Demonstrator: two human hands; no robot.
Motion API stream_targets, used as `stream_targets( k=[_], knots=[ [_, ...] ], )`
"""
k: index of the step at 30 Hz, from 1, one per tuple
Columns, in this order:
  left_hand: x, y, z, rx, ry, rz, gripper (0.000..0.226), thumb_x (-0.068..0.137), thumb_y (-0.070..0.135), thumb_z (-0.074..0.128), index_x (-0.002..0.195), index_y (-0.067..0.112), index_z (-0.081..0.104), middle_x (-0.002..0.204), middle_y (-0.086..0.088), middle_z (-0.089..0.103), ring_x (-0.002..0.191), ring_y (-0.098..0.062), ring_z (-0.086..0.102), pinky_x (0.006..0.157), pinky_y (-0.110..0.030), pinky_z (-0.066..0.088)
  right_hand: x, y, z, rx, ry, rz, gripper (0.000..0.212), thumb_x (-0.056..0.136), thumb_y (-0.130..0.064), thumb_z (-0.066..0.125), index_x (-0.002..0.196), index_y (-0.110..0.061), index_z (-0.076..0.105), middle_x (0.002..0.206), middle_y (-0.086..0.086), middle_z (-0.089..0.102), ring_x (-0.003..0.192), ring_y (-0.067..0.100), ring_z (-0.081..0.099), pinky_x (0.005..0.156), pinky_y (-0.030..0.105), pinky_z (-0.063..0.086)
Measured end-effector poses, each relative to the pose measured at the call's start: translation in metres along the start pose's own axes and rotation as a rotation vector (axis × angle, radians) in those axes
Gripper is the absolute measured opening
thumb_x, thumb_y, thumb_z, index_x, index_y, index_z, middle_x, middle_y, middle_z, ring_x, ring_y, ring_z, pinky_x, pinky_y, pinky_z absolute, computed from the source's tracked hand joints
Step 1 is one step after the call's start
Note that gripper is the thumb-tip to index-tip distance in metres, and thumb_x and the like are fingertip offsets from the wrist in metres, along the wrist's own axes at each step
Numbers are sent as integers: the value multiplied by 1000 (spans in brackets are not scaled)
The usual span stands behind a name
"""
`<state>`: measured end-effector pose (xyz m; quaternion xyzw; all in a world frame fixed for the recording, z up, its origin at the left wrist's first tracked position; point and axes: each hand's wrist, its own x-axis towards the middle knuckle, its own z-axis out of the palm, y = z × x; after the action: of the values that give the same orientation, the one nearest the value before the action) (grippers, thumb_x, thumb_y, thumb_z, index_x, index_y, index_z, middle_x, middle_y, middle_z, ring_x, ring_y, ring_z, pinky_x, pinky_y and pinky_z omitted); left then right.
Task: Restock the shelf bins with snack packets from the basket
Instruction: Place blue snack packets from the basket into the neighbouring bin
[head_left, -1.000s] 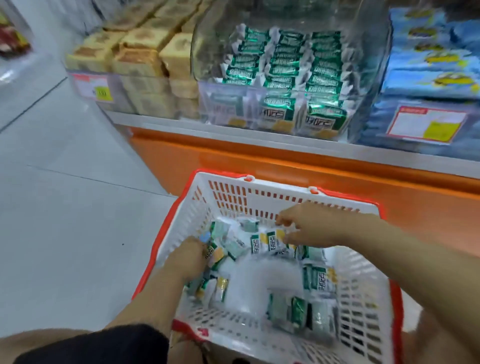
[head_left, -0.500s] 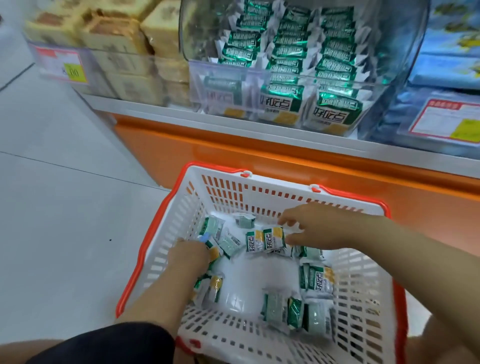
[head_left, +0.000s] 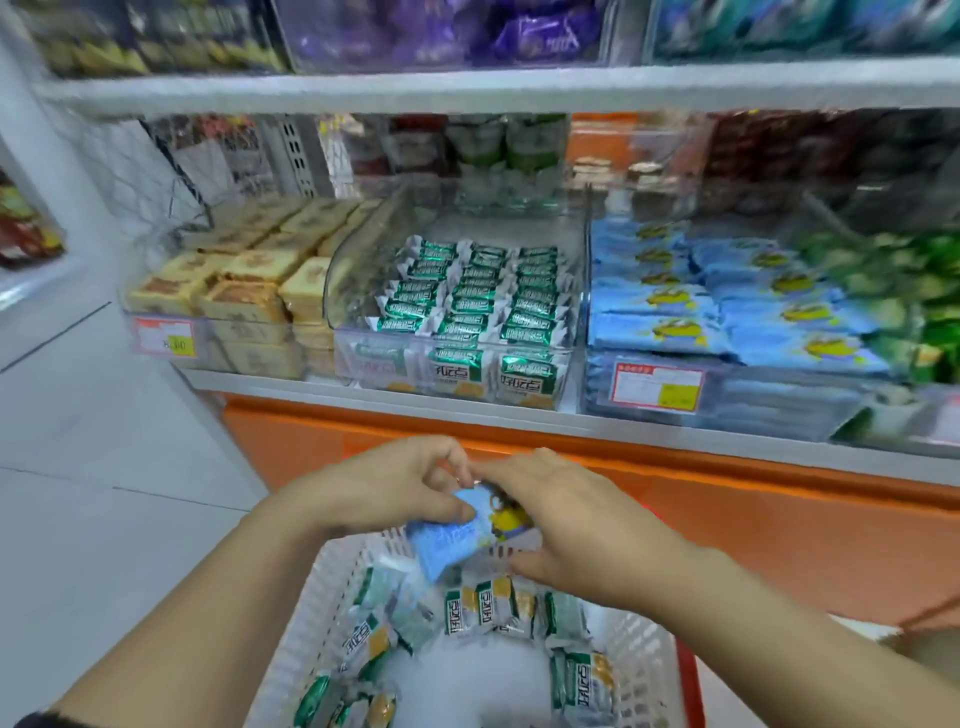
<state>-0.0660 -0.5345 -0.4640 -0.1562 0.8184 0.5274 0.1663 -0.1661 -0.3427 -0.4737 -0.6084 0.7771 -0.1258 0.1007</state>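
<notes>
The likeliest slip is the wrong bin. I hold a blue packet (head_left: 452, 540), and the clear bin of green packets (head_left: 353, 270) stands dead ahead at twelve o'clock. The bin of matching blue packets (head_left: 769, 410) lies off at about two o'clock. If I reach straight forward, the packet ends up among the green ones.

The other risk is a drop. Both hands grip only the upper half of the packet, and its lower corner hangs free at six o'clock, so it could slide out when I let one hand go to reach. It would fall back into the basket (head_left: 332, 587), which does no harm but costs time.

My left hand (head_left: 384, 488) is closed on the packet from ten o'clock, with my left thumb (head_left: 447, 506) lying across the packet's face and the fingers curled behind its top edge. My right hand (head_left: 571, 525) grips it from two o'clock, fingers curved over the upper right corner. The right thumb seems to tuck under the packet, but blur leaves me unsure.

The packet is tilted between my palms, above the far end of the basket. The green-and-yellow packets (head_left: 483, 608) lie loose in the basket just below it.
</notes>
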Motion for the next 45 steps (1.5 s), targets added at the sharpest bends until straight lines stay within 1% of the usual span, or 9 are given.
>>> stream_targets(
  k=[5, 8, 11, 16, 20, 23, 31, 41, 45],
  knots=[
    [4, 63, 8, -77, 16, 93, 28, 90, 7, 70, 107, 13, 48, 82, -7, 70, 66, -13, 60, 57, -23, 45, -23, 7, -46, 30, 189, 25, 58, 88, -34, 67, 139, -38, 39, 132, -13, 53, 121, 13, 48, 92, 34, 45],
    [11, 94, 13, -167, 104, 199, 32, 85, 25, 68, 111, 14, 52, 80, -2, 74, 72, -13, 68, 64, -25, 51, -30, 18, -71, 39, 285, 77, 46, 88, -28, 67, 129, -34, 49, 119, -11, 57, 108, 14, 53, 84, 33, 46],
    [29, 129, 10, -211, 344, 278, 23, 92, 38, 59, 107, 22, 61, 94, 3, 76, 86, -11, 70, 73, -24, 54, -32, 39, -104, 16, 416, 180, 47, 87, -26, 69, 129, -34, 49, 117, -12, 56, 107, 14, 54, 85, 37, 48],
    [92, 170, 0, -7, 704, 450, 15, 101, 30, 52, 111, 27, 63, 111, 11, 67, 95, 0, 60, 78, -13, 42, -28, 88, -145, -56, 552, 378, 48, 91, -28, 69, 134, -30, 48, 120, -9, 58, 106, 16, 59, 84, 37, 50],
    [142, 180, -1, 313, 637, 343, 41, 103, 24, 47, 144, 23, 45, 147, -5, 37, 121, -15, 46, 90, -18, 31, -19, 136, -164, -190, 540, 522, 42, 91, -28, 66, 127, -28, 44, 117, -3, 59, 103, 25, 60, 74, 39, 51],
    [160, 175, 8, 294, 639, 334, 46, 103, 7, 38, 147, 18, 42, 158, -4, 23, 130, -14, 39, 84, -3, 23, -12, 174, -174, -325, 510, 632, 39, 93, -27, 62, 126, -21, 40, 110, 7, 62, 97, 34, 61, 66, 38, 46],
    [170, 171, 8, 231, 665, 369, 49, 103, 3, 31, 148, 19, 40, 159, 4, 23, 108, 6, 25, 66, 13, 14, 47, 259, -196, -460, 424, 790, 37, 94, -11, 50, 128, -27, 45, 119, 10, 63, 105, 33, 61, 73, 35, 46],
    [168, 172, 10, 167, 634, 370, 50, 103, 1, 32, 149, 18, 39, 160, 3, 22, 104, 5, 33, 61, 12, 21, 62, 289, -187, -508, 337, 860, 61, 90, 0, 52, 146, -19, 36, 130, 14, 59, 116, 34, 57, 75, 37, 43],
    [166, 172, 10, 151, 623, 369, 51, 102, -1, 32, 149, 16, 40, 160, 4, 21, 97, 7, 36, 61, 12, 22, 64, 289, -183, -442, 265, 881, 45, 92, -2, 47, 134, -16, 47, 131, 18, 56, 120, 35, 53, 88, 44, 48]
  ],
)
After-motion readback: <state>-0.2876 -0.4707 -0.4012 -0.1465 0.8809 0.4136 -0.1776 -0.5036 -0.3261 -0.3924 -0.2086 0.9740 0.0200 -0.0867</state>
